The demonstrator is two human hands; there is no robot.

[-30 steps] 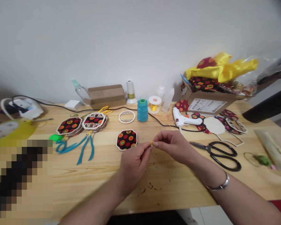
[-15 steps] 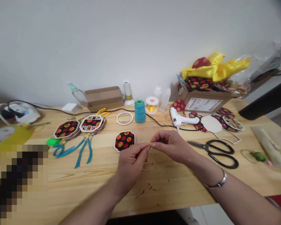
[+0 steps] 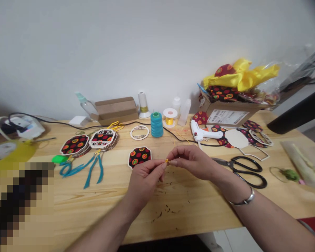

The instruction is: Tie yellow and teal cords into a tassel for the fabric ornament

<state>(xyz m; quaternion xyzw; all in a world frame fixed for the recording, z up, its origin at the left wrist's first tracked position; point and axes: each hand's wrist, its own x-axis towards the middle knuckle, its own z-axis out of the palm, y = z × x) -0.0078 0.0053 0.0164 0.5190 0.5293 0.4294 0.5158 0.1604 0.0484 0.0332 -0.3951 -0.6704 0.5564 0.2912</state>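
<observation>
Looking over this wooden table, I see the left hand and right hand almost fingertip to fingertip, a patterned fabric piece lying just past the left one. Tiniest is the bit of yellow cord, pinched between left thumb and finger; right's fingertips are beside it, can't tell if they're gripping too.

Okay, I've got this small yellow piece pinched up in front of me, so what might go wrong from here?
The small yellow piece might slip, as the grip of the left hand looks like a narrow pinch.

The right hand could brush the scissors, whose blades point toward its wrist.

The loose yellow thread might snag on the black cable nearby.
</observation>
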